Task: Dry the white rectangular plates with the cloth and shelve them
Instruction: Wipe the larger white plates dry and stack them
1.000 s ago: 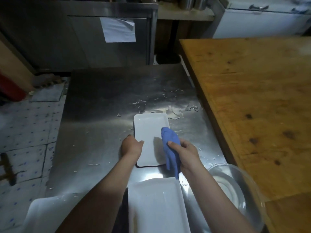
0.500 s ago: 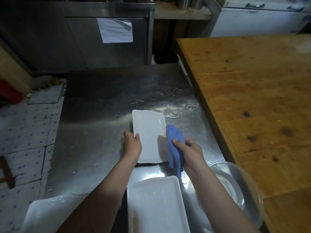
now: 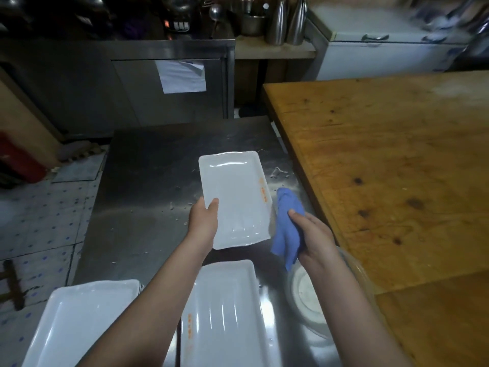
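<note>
My left hand (image 3: 203, 219) grips a white rectangular plate (image 3: 235, 192) by its near left edge and holds it tilted above the steel table (image 3: 148, 181). The plate's inside faces me and has orange marks along its right rim. My right hand (image 3: 313, 234) is closed on a crumpled blue cloth (image 3: 288, 223) just right of the plate; the cloth is apart from the plate. Two more white rectangular plates lie near me: one (image 3: 225, 313) between my arms, another (image 3: 79, 319) at the lower left.
A clear bowl (image 3: 309, 300) holding a white dish sits under my right forearm. A large wooden table (image 3: 397, 165) borders the steel table on the right. A steel cabinet (image 3: 132, 88) with a paper sheet stands behind. Tiled floor lies to the left.
My left hand has lifted the plate off the steel table and tilted it up. The cloth has come off the plate and moved to its right side.
</note>
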The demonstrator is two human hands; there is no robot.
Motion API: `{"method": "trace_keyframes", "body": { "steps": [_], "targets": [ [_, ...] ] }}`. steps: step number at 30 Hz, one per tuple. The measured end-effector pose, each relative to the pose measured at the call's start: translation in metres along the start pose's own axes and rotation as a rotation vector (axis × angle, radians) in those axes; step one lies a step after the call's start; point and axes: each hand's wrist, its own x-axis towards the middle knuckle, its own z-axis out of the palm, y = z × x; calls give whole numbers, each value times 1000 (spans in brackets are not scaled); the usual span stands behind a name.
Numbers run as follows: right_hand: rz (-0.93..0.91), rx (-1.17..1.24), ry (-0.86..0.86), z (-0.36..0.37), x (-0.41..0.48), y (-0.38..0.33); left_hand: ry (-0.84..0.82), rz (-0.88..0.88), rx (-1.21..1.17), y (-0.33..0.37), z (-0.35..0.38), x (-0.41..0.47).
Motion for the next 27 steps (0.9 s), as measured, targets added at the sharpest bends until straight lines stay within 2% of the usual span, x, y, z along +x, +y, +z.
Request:
{"method": "trace_keyframes", "body": {
  "steps": [7, 15, 19, 24, 27],
  "targets": [
    [-117, -39, 20, -51, -27, -35, -28, 247, 109, 18, 34, -56],
    [-188, 29, 165, -122, -61, -54, -159, 358, 129, 8, 84, -113],
    [-177, 44, 180, -144, -70, -55, -197, 354, 156, 0, 99, -131],
    [-171, 50, 187, -152, -73, -52, -165, 347, 174, -6, 109, -142],
    [-163, 59, 167, -150, -74, -49, -161, 286, 120, -7, 110, -145]
  ]
}}
